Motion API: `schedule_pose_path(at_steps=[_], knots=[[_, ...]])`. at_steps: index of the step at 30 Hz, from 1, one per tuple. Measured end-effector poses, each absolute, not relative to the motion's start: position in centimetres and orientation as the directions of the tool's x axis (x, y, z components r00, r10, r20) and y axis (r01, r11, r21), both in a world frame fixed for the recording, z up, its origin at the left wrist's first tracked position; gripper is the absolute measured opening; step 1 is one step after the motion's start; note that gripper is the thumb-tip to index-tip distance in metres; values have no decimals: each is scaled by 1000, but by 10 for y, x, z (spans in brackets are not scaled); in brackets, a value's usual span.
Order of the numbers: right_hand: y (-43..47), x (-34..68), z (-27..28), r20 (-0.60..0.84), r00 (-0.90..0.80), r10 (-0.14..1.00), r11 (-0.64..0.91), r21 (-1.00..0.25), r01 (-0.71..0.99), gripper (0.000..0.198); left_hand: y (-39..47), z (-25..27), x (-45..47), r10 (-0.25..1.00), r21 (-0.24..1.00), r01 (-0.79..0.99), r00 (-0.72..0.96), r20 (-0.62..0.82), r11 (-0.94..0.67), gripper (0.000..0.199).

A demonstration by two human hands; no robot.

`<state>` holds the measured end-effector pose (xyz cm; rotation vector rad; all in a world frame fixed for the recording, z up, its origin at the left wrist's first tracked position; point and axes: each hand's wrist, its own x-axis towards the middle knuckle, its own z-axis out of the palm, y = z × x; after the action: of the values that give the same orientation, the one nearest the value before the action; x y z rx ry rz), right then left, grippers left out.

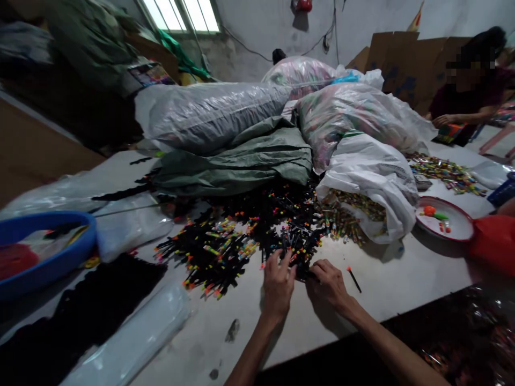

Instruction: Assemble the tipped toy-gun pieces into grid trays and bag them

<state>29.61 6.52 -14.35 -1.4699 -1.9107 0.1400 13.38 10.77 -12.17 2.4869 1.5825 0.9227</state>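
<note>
Where both hands — left hand (277, 284), right hand (328, 281) — meet the black sticks (241, 236), each grip is hidden, unreadable.

Head view, looking down, close over table (402, 289)

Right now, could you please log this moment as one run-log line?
left hand: in stick pile | right hand: at pile edge | loose stick: beside right hand | grips: unclear

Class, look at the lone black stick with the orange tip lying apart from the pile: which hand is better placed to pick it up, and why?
Probably the right hand. The lone stick lies just to its right, apart from the pile, while the left hand would have to cross over.
</note>
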Motion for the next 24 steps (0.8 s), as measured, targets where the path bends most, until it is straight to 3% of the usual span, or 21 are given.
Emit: schedule_pose_path(at_steps=[3,5,8,11,14,17,20,22,24], knots=[[64,298,-141,393,-64,917,291,-552,781,14,107,-123,135,933,510,817,90,349,-269,31],[64,295,-140,357,-44,933,265,-598,756,16,102,-116,140,946,488,840,86,313,-238,33],[61,287,-141,365,-68,929,286,-587,757,20,94,-101,145,860,319,833,313,404,-453,38],[58,285,-144,373,-139,917,339,-548,765,21,92,-98,141,700,235,662,639,319,-712,51],[63,299,-137,314,-183,932,337,-561,756,13,93,-107,133,679,227,639,690,251,-734,47],[87,334,-118,244,-168,955,282,-567,774,15,91,-112,131,721,200,693,660,211,-692,23],[122,375,-99,119,-78,990,113,-333,936,21,84,-109,134,817,194,793,562,129,-577,18],[142,394,-92,36,-91,995,96,-183,978,23,80,-106,137,874,221,847,480,74,-483,17],[155,401,-92,3,-143,990,142,-143,980,25,79,-106,140,901,286,859,432,41,-425,17]])
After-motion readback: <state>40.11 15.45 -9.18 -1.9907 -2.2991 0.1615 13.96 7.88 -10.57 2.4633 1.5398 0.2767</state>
